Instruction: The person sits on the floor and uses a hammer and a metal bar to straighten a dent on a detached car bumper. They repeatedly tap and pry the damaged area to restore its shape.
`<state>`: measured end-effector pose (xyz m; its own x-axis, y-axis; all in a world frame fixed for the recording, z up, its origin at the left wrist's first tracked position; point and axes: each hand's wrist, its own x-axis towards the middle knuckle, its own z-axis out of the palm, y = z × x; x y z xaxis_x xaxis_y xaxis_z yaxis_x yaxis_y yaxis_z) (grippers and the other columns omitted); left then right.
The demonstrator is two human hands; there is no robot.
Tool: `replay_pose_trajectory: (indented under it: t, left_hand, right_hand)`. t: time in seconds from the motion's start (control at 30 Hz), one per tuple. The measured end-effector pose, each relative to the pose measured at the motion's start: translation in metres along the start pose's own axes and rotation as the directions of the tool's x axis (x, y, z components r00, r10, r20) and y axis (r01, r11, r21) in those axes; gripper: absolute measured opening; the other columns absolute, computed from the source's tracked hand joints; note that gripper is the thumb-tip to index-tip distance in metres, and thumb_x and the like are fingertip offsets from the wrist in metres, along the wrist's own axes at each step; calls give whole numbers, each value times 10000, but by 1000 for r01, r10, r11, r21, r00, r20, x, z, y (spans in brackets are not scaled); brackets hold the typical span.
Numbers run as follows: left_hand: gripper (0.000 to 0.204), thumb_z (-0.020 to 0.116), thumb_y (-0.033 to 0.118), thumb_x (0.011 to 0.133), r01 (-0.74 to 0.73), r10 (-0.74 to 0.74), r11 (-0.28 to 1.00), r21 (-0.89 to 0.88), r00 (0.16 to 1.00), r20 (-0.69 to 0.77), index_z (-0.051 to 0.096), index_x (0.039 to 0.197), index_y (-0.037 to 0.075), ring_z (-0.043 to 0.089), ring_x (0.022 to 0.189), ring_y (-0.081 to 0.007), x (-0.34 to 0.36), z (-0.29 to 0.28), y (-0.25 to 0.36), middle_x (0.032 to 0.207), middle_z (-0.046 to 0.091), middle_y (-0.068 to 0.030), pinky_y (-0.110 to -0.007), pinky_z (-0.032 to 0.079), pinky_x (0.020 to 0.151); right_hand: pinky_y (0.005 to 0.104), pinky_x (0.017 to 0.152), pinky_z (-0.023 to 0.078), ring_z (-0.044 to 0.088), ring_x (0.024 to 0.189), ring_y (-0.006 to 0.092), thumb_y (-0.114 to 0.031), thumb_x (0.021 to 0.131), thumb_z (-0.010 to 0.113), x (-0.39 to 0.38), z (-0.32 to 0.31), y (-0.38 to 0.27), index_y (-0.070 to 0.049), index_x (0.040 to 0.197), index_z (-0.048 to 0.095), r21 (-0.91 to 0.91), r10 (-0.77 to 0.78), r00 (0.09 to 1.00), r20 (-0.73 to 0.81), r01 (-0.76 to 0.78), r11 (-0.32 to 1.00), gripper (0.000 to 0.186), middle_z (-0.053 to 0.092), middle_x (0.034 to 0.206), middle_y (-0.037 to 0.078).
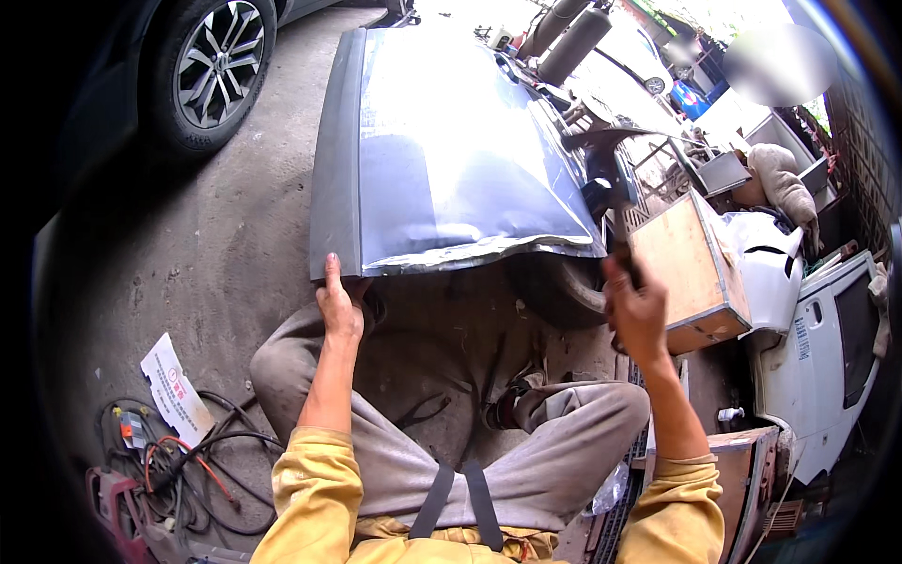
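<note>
Cables: near left, I have loose loops of cable point(193, 461), mostly black with an orange length among them, on the rough grey floor point(225, 207).
Printed card: a flat white card point(176, 390) lies by the cables; its red and dark print is too small for me to read.
Parked wheel: far left, a black tyre surrounds a multi-spoked, two-tone wheel point(221, 66).
Left grip: my left grip point(340, 305) is closed on the panel's near left corner, thumb on top, fingers mostly hidden.
Panel: in the middle, a glossy, gently curved metal panel point(479, 179) with a matt dark strip down its left side and a crumpled near edge.
Tyre: a worn black tyre point(559, 296) sits beneath the panel's near right corner.
Cylinders: far off, two dark, round-ended cylinders point(575, 47) lean together.
Hammer: a dark hammer point(601, 139) with a long, curved head appears raised near the panel's right side.
Right grip: my right grip point(639, 305) is wrapped round the hammer's handle.
Crate: right, a pale plywood crate point(681, 263) with metal-edged corners; I cannot see its contents.
Sack: far right, a lumpy, coarse sack point(782, 183).
Vehicle door: right, a white door point(817, 362) with small blue lettering.
</note>
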<state>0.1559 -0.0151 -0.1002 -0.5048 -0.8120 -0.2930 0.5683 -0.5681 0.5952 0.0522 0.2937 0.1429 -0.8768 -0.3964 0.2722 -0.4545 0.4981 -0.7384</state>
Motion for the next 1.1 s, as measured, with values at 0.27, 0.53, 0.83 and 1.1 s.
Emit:
replay_pose_trajectory:
  t: [0.27,0.53,0.83,1.1]
  left_hand:
    - [429,631,374,941,49,-49,999,1,999,-12,589,1147,0,610,1000,-216,3,-7,6,1129,609,-87,-406,584,749]
    - [468,619,376,945,54,-55,998,44,998,11,538,1243,24,590,1047,-232,-2,-8,2,1167,603,-75,-423,558,828]
    - [202,596,129,960,168,-296,925,340,880,371,583,1116,0,648,1052,-274,-38,14,-23,1109,657,-108,-416,516,933]
    - [223,602,26,937,137,-271,930,342,883,383,604,1158,-6,640,1097,-272,-31,39,-65,1157,661,-117,-405,504,970]
  right_hand:
    - [195,393,332,426,438,56,-283,1003,549,20,52,-30,-75,829,488,464,-304,848,-435,500,731,277,468,594,-13]
    - [358,490,443,579,518,169,-363,929,651,-90,91,109,1,841,558,76,256,960,116,-266,961,386,559,578,85]
    - [340,398,452,556,435,180,-245,920,611,-216,173,201,39,744,566,175,751,310,583,-951,256,337,554,557,78]
    - [374,463,498,617,497,210,-227,824,680,-210,220,298,79,758,639,-213,555,268,788,-726,654,315,643,636,156]
